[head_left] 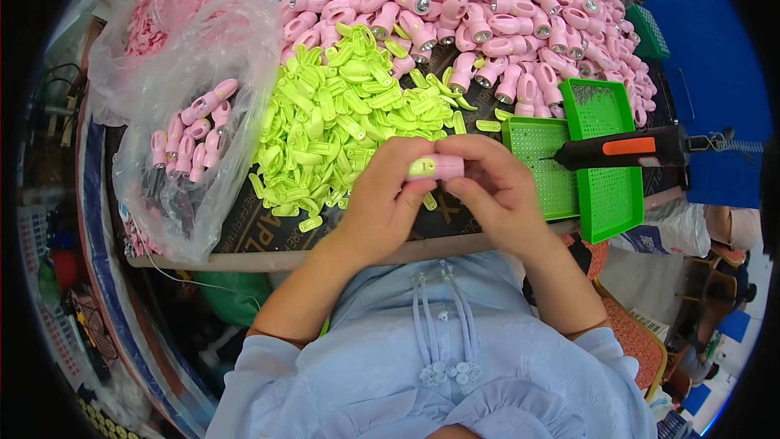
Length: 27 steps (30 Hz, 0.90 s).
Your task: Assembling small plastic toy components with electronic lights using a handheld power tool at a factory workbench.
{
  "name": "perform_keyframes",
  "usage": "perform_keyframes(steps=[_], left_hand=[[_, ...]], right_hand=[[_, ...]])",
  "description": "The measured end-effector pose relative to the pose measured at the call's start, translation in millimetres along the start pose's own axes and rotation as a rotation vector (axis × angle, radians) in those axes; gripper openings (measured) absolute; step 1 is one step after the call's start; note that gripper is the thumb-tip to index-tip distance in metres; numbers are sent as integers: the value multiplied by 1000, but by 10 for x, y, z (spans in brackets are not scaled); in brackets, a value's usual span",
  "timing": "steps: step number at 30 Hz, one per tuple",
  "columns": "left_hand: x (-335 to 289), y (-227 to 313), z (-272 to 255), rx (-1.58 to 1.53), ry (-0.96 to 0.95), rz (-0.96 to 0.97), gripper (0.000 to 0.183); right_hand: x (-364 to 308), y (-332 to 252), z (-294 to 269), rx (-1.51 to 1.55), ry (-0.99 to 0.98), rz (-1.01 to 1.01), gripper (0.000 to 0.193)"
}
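Both hands hold a small pink flashlight (449,167) just above the table's near edge. My left hand (385,187) pinches its left end, where a lime-green plastic piece (422,167) shows on it. My right hand (497,185) has fingers and thumb closed around the right end. The fingers cover part of the flashlight. A heap of loose lime-green pieces (337,118) lies just beyond and left of my hands. Farther back spreads a big pile of pink flashlights (487,20), many with silvery lens ends showing.
An electric screwdriver (621,149) with an orange patch hangs on a coiled spring at right, over two green baskets (611,215). One holds small screws at its far end. At left, a see-through plastic bag (166,223) holds several pink flashlights (188,146).
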<state>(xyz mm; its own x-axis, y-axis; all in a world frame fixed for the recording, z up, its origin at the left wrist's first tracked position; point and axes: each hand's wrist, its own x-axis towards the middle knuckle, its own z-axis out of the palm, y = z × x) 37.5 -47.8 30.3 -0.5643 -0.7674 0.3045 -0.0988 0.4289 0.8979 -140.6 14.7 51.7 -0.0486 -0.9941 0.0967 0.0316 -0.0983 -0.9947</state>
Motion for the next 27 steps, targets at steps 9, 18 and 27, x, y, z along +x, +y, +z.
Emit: perform_keyframes(steps=[9, 18, 27], left_hand=[[-40, 26, -218, -295, -155, -98, 40], [27, 105, -146, -522, -52, -240, 38], [97, -132, 32, -838, -160, -356, 40]], right_hand=[[64, -141, -196, 27, -193, 43, 26], [85, -148, -38, 71, 17, 75, 26], [992, -255, -364, -479, 317, -157, 23]])
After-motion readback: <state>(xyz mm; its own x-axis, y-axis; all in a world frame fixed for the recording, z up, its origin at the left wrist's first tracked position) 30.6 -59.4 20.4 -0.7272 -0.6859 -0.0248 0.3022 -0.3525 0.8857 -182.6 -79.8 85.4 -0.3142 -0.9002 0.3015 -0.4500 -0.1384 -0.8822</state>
